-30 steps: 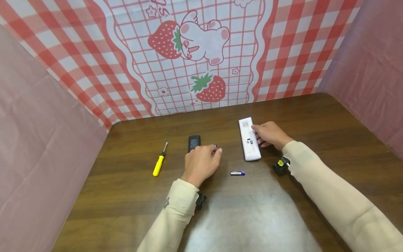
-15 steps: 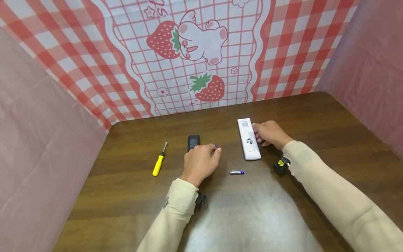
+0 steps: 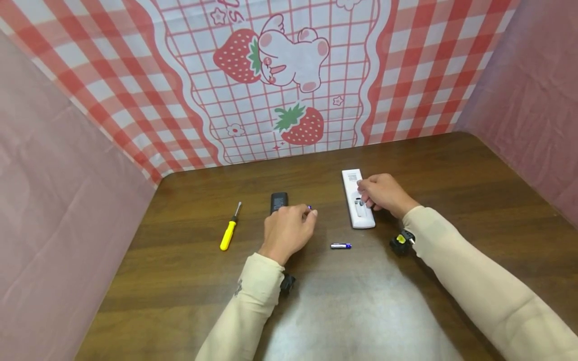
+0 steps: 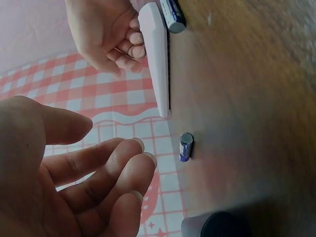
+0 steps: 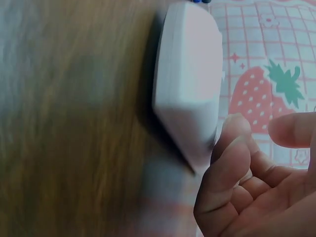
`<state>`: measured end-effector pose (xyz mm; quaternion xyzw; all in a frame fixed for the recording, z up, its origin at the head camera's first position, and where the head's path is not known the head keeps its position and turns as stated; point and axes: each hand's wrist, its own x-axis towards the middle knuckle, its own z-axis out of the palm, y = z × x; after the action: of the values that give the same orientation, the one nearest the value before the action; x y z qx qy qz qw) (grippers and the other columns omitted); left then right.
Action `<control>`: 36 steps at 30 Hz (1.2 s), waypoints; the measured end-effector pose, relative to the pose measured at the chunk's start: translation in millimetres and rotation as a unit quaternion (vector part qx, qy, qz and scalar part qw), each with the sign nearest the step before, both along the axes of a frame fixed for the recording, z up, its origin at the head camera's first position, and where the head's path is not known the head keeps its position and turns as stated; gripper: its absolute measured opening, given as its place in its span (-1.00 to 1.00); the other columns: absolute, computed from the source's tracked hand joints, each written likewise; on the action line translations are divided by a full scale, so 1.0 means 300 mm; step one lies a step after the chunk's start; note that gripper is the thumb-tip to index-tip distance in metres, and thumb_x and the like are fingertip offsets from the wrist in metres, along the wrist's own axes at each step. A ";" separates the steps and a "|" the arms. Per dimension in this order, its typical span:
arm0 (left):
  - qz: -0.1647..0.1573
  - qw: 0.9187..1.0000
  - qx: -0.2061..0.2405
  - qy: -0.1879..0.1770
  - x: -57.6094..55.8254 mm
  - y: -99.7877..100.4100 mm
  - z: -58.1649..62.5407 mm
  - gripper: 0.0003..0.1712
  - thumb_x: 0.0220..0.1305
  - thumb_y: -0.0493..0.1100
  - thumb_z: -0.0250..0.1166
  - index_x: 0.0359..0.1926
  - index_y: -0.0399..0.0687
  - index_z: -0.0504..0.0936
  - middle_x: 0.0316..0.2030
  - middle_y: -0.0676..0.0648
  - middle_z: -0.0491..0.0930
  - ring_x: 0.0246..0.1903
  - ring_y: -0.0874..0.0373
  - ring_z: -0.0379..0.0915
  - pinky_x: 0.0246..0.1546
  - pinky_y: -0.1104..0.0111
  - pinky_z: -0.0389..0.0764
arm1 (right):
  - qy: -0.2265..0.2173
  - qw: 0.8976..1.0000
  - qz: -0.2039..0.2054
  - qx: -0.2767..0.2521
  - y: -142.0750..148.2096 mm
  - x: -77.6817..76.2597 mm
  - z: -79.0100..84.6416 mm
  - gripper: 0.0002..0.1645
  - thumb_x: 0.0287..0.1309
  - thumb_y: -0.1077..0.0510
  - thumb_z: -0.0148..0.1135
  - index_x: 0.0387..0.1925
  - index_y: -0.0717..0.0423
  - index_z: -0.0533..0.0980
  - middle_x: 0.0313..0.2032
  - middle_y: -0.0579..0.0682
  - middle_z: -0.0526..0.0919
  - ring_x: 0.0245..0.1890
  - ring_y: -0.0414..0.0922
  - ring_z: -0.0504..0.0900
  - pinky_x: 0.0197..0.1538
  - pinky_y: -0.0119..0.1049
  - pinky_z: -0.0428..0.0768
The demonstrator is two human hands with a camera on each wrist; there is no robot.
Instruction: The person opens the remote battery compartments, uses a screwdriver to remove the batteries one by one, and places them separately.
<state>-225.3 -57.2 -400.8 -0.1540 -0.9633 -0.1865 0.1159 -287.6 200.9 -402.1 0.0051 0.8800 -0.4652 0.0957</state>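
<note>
A white remote control [image 3: 355,220] lies on the table, with a dark slot and grey shapes midway along its upper face. My right hand [image 3: 384,193] is at its right side, fingertips overlapping its face in the head view. In the right wrist view, that hand's loosely curled fingers [image 5: 229,168] are right at the remote's edge and the thumb stands apart. My left hand [image 3: 289,230] hovers in front of a black device [image 3: 279,199], partly hiding it. Its relaxed fingers [image 4: 133,173] hold nothing. Just beyond it shows a small blue-ended battery [image 4: 186,148].
Another blue and silver battery [image 3: 340,246] lies in front of the white remote. A yellow-handled screwdriver [image 3: 229,233] is at the left on the brown wooden table [image 3: 149,281]. A red and white checked cloth [image 3: 420,65] hangs behind.
My right hand draws back slightly from the white remote's right edge, then moves left so its fingertips overlap the face. My left hand stays almost still.
</note>
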 end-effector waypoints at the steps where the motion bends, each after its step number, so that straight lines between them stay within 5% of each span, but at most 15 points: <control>1: 0.001 1.000 0.001 0.000 -0.001 -0.002 0.001 -0.65 0.43 0.15 0.14 -0.18 0.12 0.77 -0.38 0.06 0.72 -0.49 0.08 0.60 -0.51 0.13 0.50 | 0.001 1.000 0.002 -0.005 -0.007 0.003 0.000 -0.52 0.49 0.01 -0.03 -0.03 0.39 0.55 -0.43 0.06 0.57 -0.49 -0.13 0.52 -0.43 -0.30 0.53; 12: 0.025 0.999 0.018 -0.015 -0.017 -0.036 0.010 -0.64 0.43 0.16 0.12 -0.10 0.18 0.78 -0.28 0.09 0.74 -0.41 -0.01 0.63 -0.43 0.09 0.52 | 0.001 0.998 0.052 -0.038 -0.097 0.050 0.022 -0.60 0.45 0.07 0.02 -0.19 0.39 0.54 -0.49 0.04 0.55 -0.55 -0.17 0.50 -0.51 -0.34 0.49; 18: 0.035 0.999 0.025 -0.033 -0.028 -0.063 0.021 -0.62 0.44 0.16 0.13 -0.06 0.14 0.77 -0.28 0.05 0.73 -0.45 0.05 0.59 -0.48 0.15 0.49 | 0.009 0.997 0.072 -0.032 -0.115 0.067 0.035 -0.59 0.45 0.04 0.02 -0.08 0.34 0.57 -0.45 0.05 0.60 -0.52 -0.14 0.54 -0.49 -0.32 0.51; 36: 0.099 0.993 0.032 -0.059 -0.074 -0.217 0.065 -0.62 0.44 0.18 0.12 -0.08 0.13 0.76 -0.27 0.08 0.71 -0.37 0.05 0.59 -0.38 0.08 0.52 | 0.012 0.994 0.105 -0.028 -0.200 0.103 0.012 -0.60 0.42 0.05 0.04 -0.21 0.34 0.58 -0.50 0.03 0.63 -0.55 -0.14 0.57 -0.49 -0.27 0.56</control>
<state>-247.4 -122.3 -381.2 -0.0433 -0.9726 -0.2133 0.0820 -256.8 140.9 -398.5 -0.0957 0.8633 -0.4771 0.1337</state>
